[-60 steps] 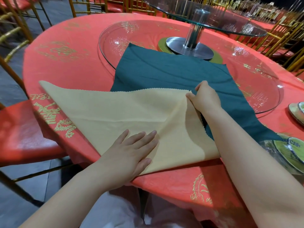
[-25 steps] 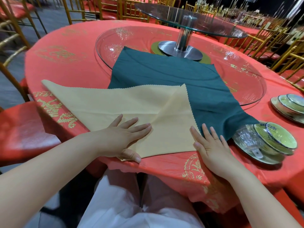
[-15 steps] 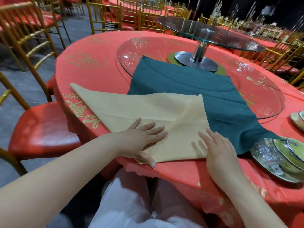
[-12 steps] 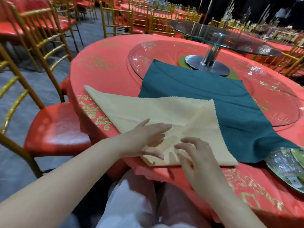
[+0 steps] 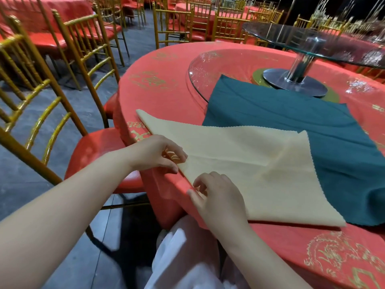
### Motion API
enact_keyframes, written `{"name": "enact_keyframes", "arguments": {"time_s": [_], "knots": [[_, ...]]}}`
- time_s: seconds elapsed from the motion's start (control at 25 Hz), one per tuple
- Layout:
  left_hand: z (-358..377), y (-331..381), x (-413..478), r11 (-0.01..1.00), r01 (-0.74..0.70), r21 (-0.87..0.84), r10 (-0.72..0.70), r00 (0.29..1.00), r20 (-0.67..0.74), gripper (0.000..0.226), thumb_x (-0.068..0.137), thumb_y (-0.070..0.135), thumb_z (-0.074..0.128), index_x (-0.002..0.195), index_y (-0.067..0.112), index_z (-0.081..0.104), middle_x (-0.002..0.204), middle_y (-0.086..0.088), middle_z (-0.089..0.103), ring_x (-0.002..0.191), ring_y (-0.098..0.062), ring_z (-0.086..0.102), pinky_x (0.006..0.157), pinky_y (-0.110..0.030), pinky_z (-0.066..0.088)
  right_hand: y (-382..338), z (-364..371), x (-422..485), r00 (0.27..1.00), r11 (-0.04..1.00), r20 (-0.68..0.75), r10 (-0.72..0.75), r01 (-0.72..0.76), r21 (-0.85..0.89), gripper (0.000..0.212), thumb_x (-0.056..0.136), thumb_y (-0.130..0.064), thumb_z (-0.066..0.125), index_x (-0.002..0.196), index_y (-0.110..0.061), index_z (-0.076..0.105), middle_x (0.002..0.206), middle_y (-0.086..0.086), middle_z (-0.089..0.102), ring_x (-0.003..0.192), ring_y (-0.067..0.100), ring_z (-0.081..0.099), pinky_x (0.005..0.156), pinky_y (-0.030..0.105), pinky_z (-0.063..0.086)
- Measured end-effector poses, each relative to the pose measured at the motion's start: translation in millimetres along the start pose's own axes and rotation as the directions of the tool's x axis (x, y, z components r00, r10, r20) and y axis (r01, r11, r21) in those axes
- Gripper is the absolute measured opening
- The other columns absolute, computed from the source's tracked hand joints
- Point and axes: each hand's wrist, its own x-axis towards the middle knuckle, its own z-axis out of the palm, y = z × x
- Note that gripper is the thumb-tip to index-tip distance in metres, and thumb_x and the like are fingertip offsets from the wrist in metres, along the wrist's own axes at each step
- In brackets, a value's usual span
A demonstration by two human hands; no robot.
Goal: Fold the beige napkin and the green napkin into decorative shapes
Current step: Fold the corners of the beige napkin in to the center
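We pinch the folded edge of the beige napkin (image 5: 250, 163) with the curled fingers (image 5: 178, 157) of our left hand (image 5: 154, 153) and right hand (image 5: 218, 197). It lies along the near edge of the desk (image 5: 166, 90), overlapping the flat green napkin (image 5: 291, 122). If we lift unevenly, the loose layers could slide apart and spoil the crease. A hard tug could slip it off the near edge, or drag the green one askew.

floor (image 5: 18, 176) grey; chairs (image 5: 93, 147) gold, red seats; tables (image 5: 166, 97) red-clothed; far end dark
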Motion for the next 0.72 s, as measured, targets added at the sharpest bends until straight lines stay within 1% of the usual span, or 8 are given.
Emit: {"name": "enact_keyframes", "arguments": {"time_s": [0.16, 0.28, 0.32, 0.4, 0.48, 0.56, 0.64, 0.72], "knots": [[-6, -3, 6, 0.997, -0.013, 0.069, 0.013, 1.000, 0.014, 0.020, 0.067, 0.016, 0.080, 0.087, 0.016, 0.075, 0.095, 0.020, 0.066, 0.099, 0.000, 0.059, 0.087, -0.020, 0.045, -6, 1, 7, 1.000, 0.989, -0.008, 0.015, -0.016, -0.149, 0.013, 0.067, -0.032, 0.064, 0.060, -0.022, 0.060, 0.059, -0.005, 0.053, 0.053, 0.019, 0.054, 0.038, 0.024, 0.039], [-10, -3, 7, 0.992, -0.051, 0.117, 0.047, 0.998, 0.039, 0.017, 0.071, 0.017, 0.078, 0.087, 0.016, 0.075, 0.098, 0.013, 0.067, 0.096, 0.000, 0.059, 0.082, -0.017, 0.046, -7, 3, 12, 1.000, 0.982, -0.001, 0.026, -0.026, -0.186, 0.015, 0.064, -0.026, 0.063, 0.049, -0.022, 0.060, 0.052, -0.003, 0.050, 0.047, 0.019, 0.053, 0.033, 0.022, 0.036], [-11, -3, 6, 0.989, -0.063, 0.131, 0.058, 0.997, 0.044, 0.017, 0.072, 0.016, 0.077, 0.088, 0.016, 0.075, 0.099, 0.012, 0.067, 0.094, 0.004, 0.058, 0.079, -0.012, 0.045, -6, 2, 11, 0.999, 0.989, -0.001, 0.045, -0.045, -0.144, 0.015, 0.067, -0.026, 0.062, 0.052, -0.022, 0.062, 0.054, -0.003, 0.052, 0.049, 0.019, 0.055, 0.035, 0.024, 0.039], [-18, -5, 4, 0.982, -0.066, 0.178, 0.059, 0.997, 0.047, 0.019, 0.073, 0.006, 0.074, 0.090, 0.016, 0.074, 0.099, 0.012, 0.067, 0.090, 0.015, 0.054, 0.076, -0.003, 0.039, -3, -3, 9, 0.993, 0.994, 0.026, 0.112, -0.112, -0.017, 0.015, 0.077, -0.026, 0.061, 0.064, -0.022, 0.068, 0.065, -0.002, 0.060, 0.061, 0.018, 0.059, 0.048, 0.030, 0.046], [-30, -7, 2, 0.968, -0.032, 0.250, 0.019, 0.998, 0.057, 0.027, 0.074, -0.001, 0.069, 0.089, 0.021, 0.073, 0.097, 0.012, 0.067, 0.088, 0.018, 0.052, 0.075, -0.001, 0.037, 0, -9, 4, 0.986, 0.983, 0.081, 0.145, -0.153, 0.103, 0.014, 0.080, -0.029, 0.059, 0.072, -0.023, 0.069, 0.073, -0.004, 0.063, 0.069, 0.016, 0.059, 0.061, 0.033, 0.048], [-44, -4, 4, 0.948, 0.001, 0.318, -0.021, 0.998, 0.058, 0.026, 0.078, 0.002, 0.067, 0.088, 0.026, 0.071, 0.092, 0.014, 0.066, 0.085, 0.018, 0.051, 0.074, -0.005, 0.040, 0, -14, -2, 0.987, 0.973, 0.078, 0.138, -0.150, 0.174, 0.017, 0.078, -0.033, 0.055, 0.071, -0.024, 0.069, 0.071, -0.006, 0.064, 0.069, 0.014, 0.059, 0.066, 0.034, 0.047], [-56, 7, 11, 0.944, 0.016, 0.329, -0.039, 0.997, 0.063, 0.020, 0.082, 0.005, 0.065, 0.089, 0.024, 0.070, 0.086, 0.014, 0.066, 0.081, 0.012, 0.057, 0.072, -0.006, 0.041, -1, -15, -8, 0.987, 0.965, 0.082, 0.136, -0.151, 0.213, 0.020, 0.077, -0.037, 0.052, 0.071, -0.026, 0.068, 0.069, -0.007, 0.063, 0.069, 0.012, 0.057, 0.069, 0.035, 0.048], [-61, 24, 26, 0.931, -0.026, 0.364, -0.016, 0.994, 0.112, 0.015, 0.084, 0.008, 0.063, 0.092, 0.019, 0.069, 0.086, 0.010, 0.068, 0.081, -0.003, 0.062, 0.077, -0.010, 0.042, -1, -14, -13, 0.988, 0.959, 0.066, 0.137, -0.148, 0.240, 0.020, 0.076, -0.039, 0.052, 0.072, -0.027, 0.067, 0.067, -0.008, 0.063, 0.069, 0.013, 0.057, 0.070, 0.037, 0.048]]}}
